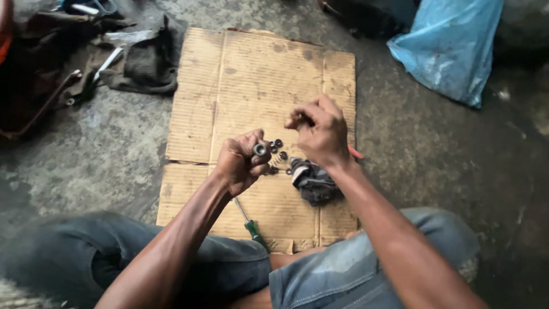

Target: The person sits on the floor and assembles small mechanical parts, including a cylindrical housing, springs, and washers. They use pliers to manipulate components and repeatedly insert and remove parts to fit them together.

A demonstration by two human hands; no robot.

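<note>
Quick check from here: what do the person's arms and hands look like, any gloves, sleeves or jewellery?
Both arms are bare to above the elbow, with no sleeves in view. The left hand and right hand are ungloved. No watch, ring or wristband shows. Below the arms, blue denim jeans cover the legs.

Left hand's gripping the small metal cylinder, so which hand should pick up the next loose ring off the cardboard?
Probably the right hand: the left hand is closed on the metal cylinder, while the right hovers just above the rings. Whether it already pinches something is unclear.
</note>
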